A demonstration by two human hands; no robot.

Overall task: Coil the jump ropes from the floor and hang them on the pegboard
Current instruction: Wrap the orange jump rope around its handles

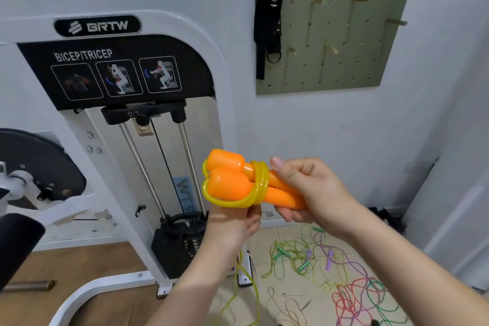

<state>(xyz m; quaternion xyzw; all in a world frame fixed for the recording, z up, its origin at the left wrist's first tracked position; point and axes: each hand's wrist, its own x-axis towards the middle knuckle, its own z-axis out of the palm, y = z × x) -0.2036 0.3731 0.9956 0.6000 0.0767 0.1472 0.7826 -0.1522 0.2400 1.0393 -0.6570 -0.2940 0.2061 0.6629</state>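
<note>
Tangled jump ropes (329,261) on tiled floor (260,239)

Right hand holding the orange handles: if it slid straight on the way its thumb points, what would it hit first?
Probably the yellow cord wrapped round the orange handles, just ahead of the thumb.

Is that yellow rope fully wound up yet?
Partly wound. A few turns of yellow rope circle the two orange handles, while the rest hangs loose below the left hand.

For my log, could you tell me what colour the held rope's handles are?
The handles are orange, bound with yellow cord; head view.
</note>
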